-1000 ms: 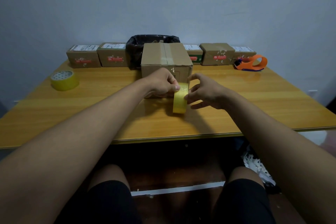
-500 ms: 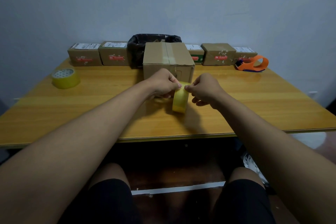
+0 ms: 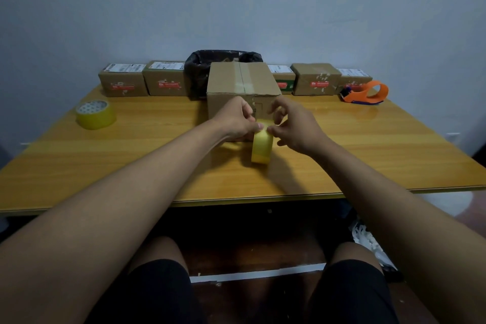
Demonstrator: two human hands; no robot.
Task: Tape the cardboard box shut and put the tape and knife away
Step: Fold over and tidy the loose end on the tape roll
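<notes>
A closed cardboard box (image 3: pixel 242 81) with a strip of tape along its top seam stands mid-table. In front of it a yellow tape roll (image 3: pixel 261 148) stands on edge on the wooden table (image 3: pixel 131 155). My left hand (image 3: pixel 235 119) grips the roll's top from the left. My right hand (image 3: pixel 294 126) touches the roll's top with thumb and fingertips, its other fingers spread. No knife is visible.
A second yellow tape roll (image 3: pixel 96 114) lies at the far left. An orange tape dispenser (image 3: pixel 366 93) sits at the back right. Several small cardboard parcels (image 3: pixel 163 81) and a black bag (image 3: pixel 200 71) line the back edge against the wall.
Both hands and the roll have stayed in front of the box. My right hand went from open beside the roll to pinching at its top, and its fingers now spread again.
</notes>
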